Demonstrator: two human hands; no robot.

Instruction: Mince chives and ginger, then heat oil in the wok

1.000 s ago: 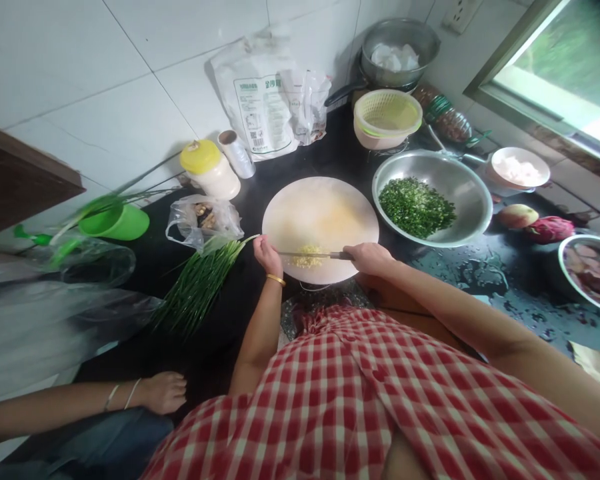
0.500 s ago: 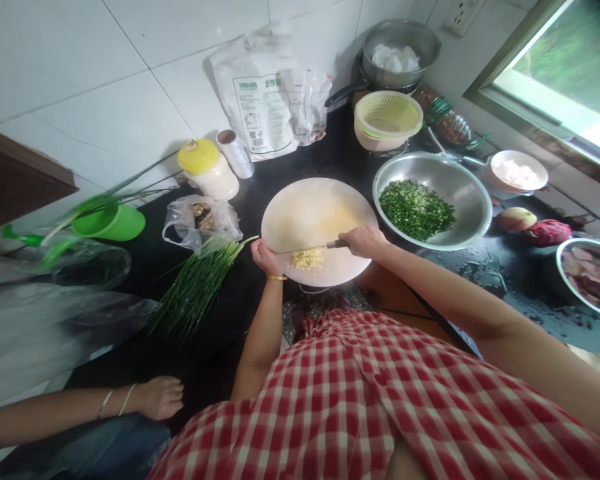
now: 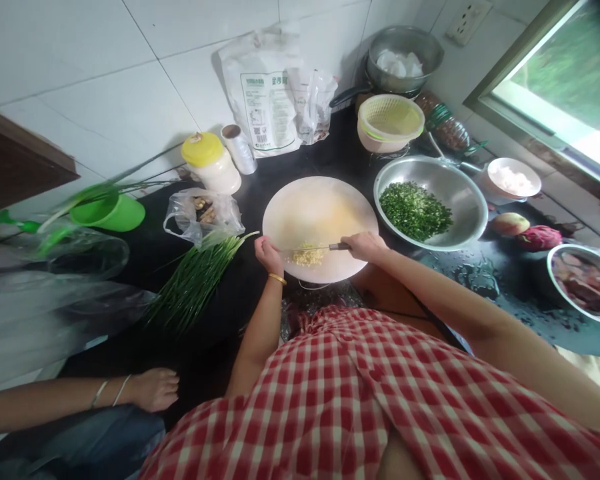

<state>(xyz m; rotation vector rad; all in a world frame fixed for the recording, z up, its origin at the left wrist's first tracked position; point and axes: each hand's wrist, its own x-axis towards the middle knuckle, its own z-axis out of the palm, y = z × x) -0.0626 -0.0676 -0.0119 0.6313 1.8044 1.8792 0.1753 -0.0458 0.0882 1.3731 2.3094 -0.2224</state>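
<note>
My right hand (image 3: pixel 365 247) is wrapped round the handle of a kitchen knife (image 3: pixel 339 246), whose thin blade points left. At the other end my left hand (image 3: pixel 269 255) has its fingers closed at the blade's tip. The knife lies across a heap of finely minced pale-yellow food (image 3: pixel 308 255), which partly shows on both sides of the blade. Under it is a round, pale cutting board (image 3: pixel 320 200) with a yellowish stain at its right. A bunch of green chives or thin scallions (image 3: pixel 195 283) lies left of my left hand.
Right of the board stands a metal bowl (image 3: pixel 467 200) of chopped greens (image 3: pixel 415 210). Beyond it are a fruit (image 3: pixel 510 224), a dragon fruit (image 3: pixel 541 237) and a bowl of meat (image 3: pixel 585 280). Another person's hand (image 3: pixel 155 389) rests lower left. A yellow-lidded jar (image 3: pixel 211 167) stands behind.
The knife blade has shifted slightly up and over the minced heap, both hands still on it. The view has moved a little. The other person's hand has shifted slightly left.
</note>
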